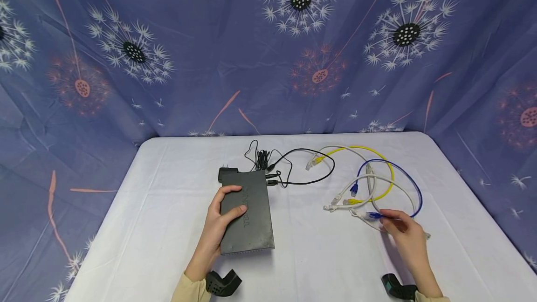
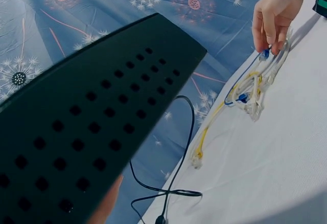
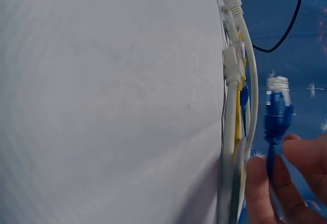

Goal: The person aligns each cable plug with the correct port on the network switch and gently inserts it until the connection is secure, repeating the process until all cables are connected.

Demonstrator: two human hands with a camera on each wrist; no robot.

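Blue and slender, a cable (image 3: 271,165) with a clear-tipped plug (image 3: 277,106) is pinched between the right hand's (image 1: 402,234) thumb and fingers, at the right. Smooth white cables (image 3: 231,106) and a yellow one (image 1: 354,202) loop around there. Left of centre, the left hand (image 1: 218,223) grips a flat, dark rectangular box (image 1: 256,213), its side pierced with square holes; bundled black cord (image 1: 262,160) lies beyond on white cloth (image 1: 310,255).

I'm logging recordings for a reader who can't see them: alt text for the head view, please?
A person's left hand grips a flat dark box while the right hand pinches a blue cable near one end. A yellow cable and pale cables lie nearby on a white table before a dandelion-patterned curtain.
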